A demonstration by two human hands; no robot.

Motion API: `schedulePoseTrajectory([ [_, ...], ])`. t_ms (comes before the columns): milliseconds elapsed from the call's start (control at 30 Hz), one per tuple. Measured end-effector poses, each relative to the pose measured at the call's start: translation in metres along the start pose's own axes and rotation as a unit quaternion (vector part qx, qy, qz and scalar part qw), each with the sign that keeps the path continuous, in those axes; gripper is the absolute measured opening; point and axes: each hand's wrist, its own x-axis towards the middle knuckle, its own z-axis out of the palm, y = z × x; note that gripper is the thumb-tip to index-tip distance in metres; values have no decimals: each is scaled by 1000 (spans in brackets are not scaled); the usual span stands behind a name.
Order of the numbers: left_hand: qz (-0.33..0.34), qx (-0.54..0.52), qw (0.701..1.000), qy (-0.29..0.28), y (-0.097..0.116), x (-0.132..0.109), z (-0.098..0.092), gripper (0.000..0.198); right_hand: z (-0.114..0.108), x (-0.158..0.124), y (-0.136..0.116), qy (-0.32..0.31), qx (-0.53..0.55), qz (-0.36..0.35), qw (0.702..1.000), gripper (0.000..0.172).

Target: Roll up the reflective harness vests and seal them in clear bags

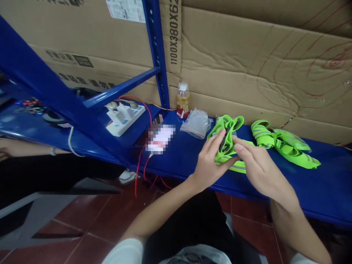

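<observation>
1. The left hand (210, 163) holds a neon-green reflective band (229, 126) over the near edge of the blue metal shelf (189, 157). Its fingers lie flat on top and its thumb sits beneath, in a narrow clamp.
2. The right hand (258, 167) meets the same band from the right, with thumb and forefinger closed on it in a small pinch. The other fingers are curled back.
3. The work looks like gathering the band into folds. I judge it goes best if the left hand pins the stacked layers flat while the right feeds in one loop at a time with edges aligned, because slack webbing like this tends to spring open.
4. The band is soft woven fabric with grey reflective stripes. It is limp and ribbon-shaped, and something dark shows between the layers that I cannot identify.
5. More green bands (286, 146) lie loosely looped just to the right.
6. To the far left lie a crinkled clear plastic bag (196, 123), a small bottle (183, 99) and a white power strip (125, 117).
7. Creased cardboard (247, 66) backs the shelf.
</observation>
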Motion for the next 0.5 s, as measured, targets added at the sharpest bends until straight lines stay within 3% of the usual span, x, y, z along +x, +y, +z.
schedulePoseTrajectory([
  [100, -15, -10, 1000, 23, -8, 0, -11, 58, 2, 4, -2, -46, -11, -10, 999, 40],
  [200, -79, -30, 996, 16, -11, 2, -23, 47, 0, 9, 0, -73, -12, -14, 997, 39],
  [267, -138, -52, 989, 16, -11, 5, -32, 45, 0, 15, 8, -35, -3, -4, 999, 34],
  [333, -195, -90, 977, 16, -12, 9, -39, 49, 2, 22, 20, 62, -16, 10, 998, 31],
  [400, -238, -145, 960, 9, -16, 14, -44, 55, 6, 30, 34, 153, -35, 19, 987, 44],
  [433, -256, -174, 951, -2, -18, 16, -46, 57, 8, 33, 40, 170, -29, 20, 985, 56],
  [500, -283, -234, 930, -31, -22, 20, -49, 62, 11, 39, 49, 125, 29, 21, 991, 71],
])
